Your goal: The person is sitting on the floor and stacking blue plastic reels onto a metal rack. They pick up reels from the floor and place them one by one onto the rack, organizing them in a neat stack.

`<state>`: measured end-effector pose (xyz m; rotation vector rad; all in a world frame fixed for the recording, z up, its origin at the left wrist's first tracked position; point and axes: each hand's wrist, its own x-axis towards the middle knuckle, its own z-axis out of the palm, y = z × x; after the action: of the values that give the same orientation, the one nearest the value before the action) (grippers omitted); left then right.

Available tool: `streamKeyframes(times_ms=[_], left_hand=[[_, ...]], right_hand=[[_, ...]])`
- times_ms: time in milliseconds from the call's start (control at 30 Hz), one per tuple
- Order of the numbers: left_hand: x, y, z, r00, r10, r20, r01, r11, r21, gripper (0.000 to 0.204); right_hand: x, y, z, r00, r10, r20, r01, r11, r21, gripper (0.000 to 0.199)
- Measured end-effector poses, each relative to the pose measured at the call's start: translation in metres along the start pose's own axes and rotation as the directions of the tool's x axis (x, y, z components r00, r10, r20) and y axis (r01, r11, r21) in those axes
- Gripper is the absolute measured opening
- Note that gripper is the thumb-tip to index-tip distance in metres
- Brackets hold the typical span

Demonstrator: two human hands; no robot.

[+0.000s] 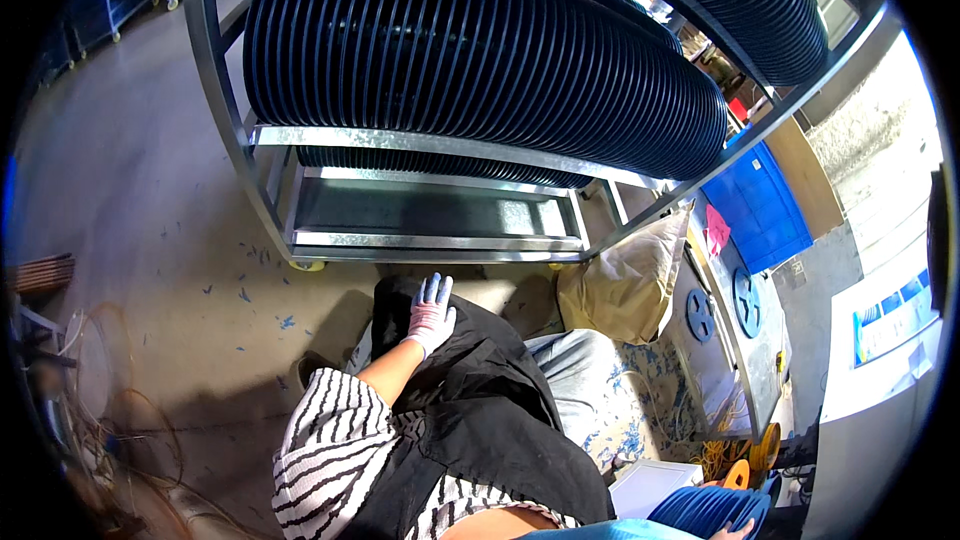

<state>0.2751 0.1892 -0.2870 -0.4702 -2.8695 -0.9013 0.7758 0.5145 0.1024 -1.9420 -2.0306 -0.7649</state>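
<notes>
- Evidently at rest, the left hand [432, 320], in a pale glove, lies over the black apron [480, 380] on the seated person's lap; its fingers are extended, a little spread, and have hold of nothing.
- The right hand [738, 530] is cut off by the lower edge — its fingertips show against the stack of blue discs [698, 508], perhaps to steady it, but I cannot tell how far the fingers are closed or whether they grip.
- That stack sits low at the person's right, beside a white box [655, 487], probably so it is within easy reach.
- Ahead, black discs [480, 50] stand on edge in long rows, borne by the rails of a metal rack [470, 148]; set this way, they likely pack close without toppling.
- Small wheels [308, 265] under the rack suggest it is meant to be rolled about.
- A pale sack [625, 285] slumps just beside the rack — near two blue perforated discs [747, 302] lying apart at the right.
</notes>
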Motion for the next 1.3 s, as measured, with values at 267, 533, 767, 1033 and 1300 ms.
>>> streamKeyframes(times_ms=[267,533,767,1033,1300], left_hand=[[0.004,0.007,-0.008,0.999,-0.027,0.027,0.027,0.999,-0.025,0.076],[0.004,0.0,-0.038,0.965,-0.066,-0.254,0.027,0.988,-0.154,0.079],[-0.021,-0.042,-0.091,0.796,-0.47,-0.381,0.015,0.644,-0.765,0.062],[-0.142,-0.043,-0.193,0.622,-0.451,-0.64,0.181,0.878,-0.443,0.061],[-0.172,-0.027,-0.214,0.692,-0.297,-0.658,0.38,0.925,-0.017,0.051]], right_hand=[[0.033,-0.002,-0.03,0.969,0.001,-0.245,0.047,0.981,0.188,0.057],[0.07,-0.106,-0.098,0.816,-0.195,-0.545,0.556,0.524,0.645,0.046],[-0.024,-0.316,-0.123,0.735,-0.677,0.044,-0.399,-0.379,0.835,0.041],[-0.178,-0.461,-0.137,0.02,-0.999,-0.043,-0.924,-0.034,0.38,0.049],[-0.198,-0.49,-0.124,-0.278,-0.898,-0.34,-0.948,0.2,0.247,0.026]])
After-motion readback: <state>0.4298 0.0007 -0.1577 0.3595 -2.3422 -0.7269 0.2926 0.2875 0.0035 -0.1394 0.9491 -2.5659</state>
